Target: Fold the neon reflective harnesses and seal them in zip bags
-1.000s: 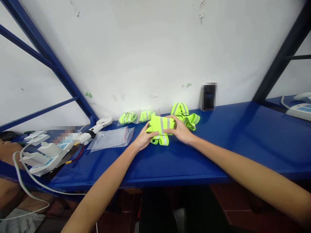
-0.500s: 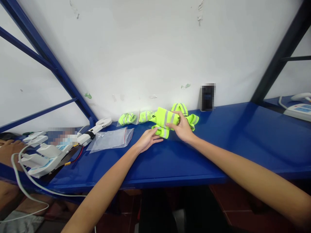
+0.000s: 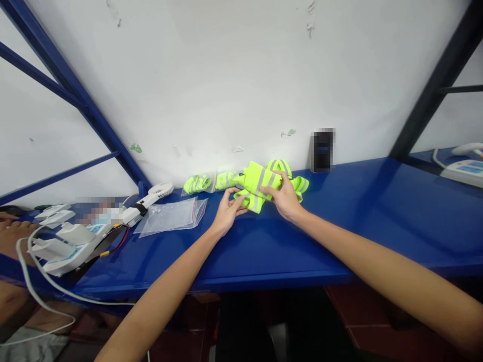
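A neon-yellow reflective strap (image 3: 252, 178) with grey stripes is bundled between my two hands above the blue table (image 3: 287, 251). My right hand (image 3: 286, 198) is closed around the bundle's right side, thumb on top. At its lower left, my left hand (image 3: 228, 211) pinches a loop of the same strap between thumb and fingers. Just behind my right hand lies another neon-yellow strap (image 3: 301, 185), partly covered by it. Two more rolled straps in clear bags, a left one (image 3: 197, 184) and a nearer one (image 3: 225, 180), rest along the wall.
Flat clear zip bags (image 3: 171, 217) lie left of my left hand. Beyond them are a white handheld fan (image 3: 160, 190) and a power strip (image 3: 71, 251) with plugs and cables. A dark phone-like object (image 3: 322, 151) leans on the wall. Another person's hand (image 3: 17, 239) is at far left.
My left hand has moved slightly up and its fingers have closed on the strap's lower loop. The bundle has tilted a little in my right hand.
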Demonstrator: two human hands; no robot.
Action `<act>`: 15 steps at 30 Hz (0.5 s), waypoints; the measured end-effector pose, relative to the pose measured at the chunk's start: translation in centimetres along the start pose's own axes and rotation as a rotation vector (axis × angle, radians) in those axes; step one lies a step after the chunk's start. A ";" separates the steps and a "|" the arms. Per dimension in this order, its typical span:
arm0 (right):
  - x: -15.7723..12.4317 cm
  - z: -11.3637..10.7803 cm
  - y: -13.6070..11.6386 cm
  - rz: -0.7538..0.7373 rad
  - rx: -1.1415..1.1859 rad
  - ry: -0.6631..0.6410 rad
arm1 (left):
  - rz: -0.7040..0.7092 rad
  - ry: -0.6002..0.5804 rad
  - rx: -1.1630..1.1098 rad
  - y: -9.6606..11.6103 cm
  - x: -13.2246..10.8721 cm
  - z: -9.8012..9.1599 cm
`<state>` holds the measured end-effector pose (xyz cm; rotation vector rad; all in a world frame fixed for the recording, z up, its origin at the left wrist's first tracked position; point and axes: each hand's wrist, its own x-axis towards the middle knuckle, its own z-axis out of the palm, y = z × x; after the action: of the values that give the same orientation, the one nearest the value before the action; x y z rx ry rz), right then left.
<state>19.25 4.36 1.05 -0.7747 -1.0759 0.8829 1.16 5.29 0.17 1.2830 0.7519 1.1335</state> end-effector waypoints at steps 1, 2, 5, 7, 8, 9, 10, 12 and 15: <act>0.0 0.0 -0.1 0.010 0.017 0.006 | 0.006 -0.008 0.006 0.1 0.0 0.0; -0.1 0.1 -0.2 0.020 0.033 0.007 | 0.010 -0.010 0.017 0.1 0.0 0.0; -0.3 0.3 -0.3 0.052 0.075 -0.009 | 0.021 0.020 0.057 0.2 0.0 0.1; -0.5 0.4 -0.4 0.073 0.088 -0.028 | 0.035 0.041 0.091 0.1 0.1 0.0; -0.6 0.5 -0.4 0.081 0.087 -0.036 | 0.045 0.047 0.112 0.0 0.1 -0.1; -0.7 0.5 -0.4 0.086 0.080 -0.042 | 0.062 0.050 0.138 0.0 0.2 -0.2; -0.7 0.6 -0.4 0.086 0.071 -0.049 | 0.083 0.050 0.167 0.0 0.2 -0.2; -0.8 0.6 -0.3 0.069 0.045 -0.060 | 0.134 0.046 0.221 0.0 0.2 -0.3; -0.7 0.5 -0.1 0.015 -0.038 -0.060 | 0.192 0.032 0.280 0.2 0.1 -0.4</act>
<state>18.65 3.71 0.95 -0.7927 -1.1438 0.9049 0.80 5.48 0.33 1.6026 0.8468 1.2349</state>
